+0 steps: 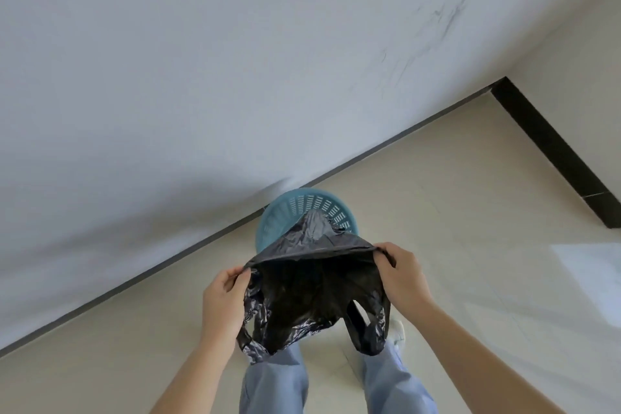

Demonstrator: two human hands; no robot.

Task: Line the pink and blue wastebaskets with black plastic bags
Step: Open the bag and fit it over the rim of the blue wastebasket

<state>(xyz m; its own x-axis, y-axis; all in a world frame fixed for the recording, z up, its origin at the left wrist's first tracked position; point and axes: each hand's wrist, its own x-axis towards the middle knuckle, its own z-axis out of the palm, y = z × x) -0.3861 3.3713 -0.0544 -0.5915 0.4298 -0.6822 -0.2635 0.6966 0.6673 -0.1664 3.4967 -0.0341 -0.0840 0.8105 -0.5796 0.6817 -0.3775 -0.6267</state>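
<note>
A person's left hand (223, 304) and right hand (401, 274) each pinch one side of a black bag's (312, 292) rim, stretching its mouth open. The bag hangs above the blue basket (302, 205), which stands on the floor (453, 212) against the wall (201, 60).

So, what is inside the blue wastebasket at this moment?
Only the blue wastebasket's slotted far wall shows, still bare. The black bag, held open by both hands, covers the rest, so the bottom cannot be seen.
</note>
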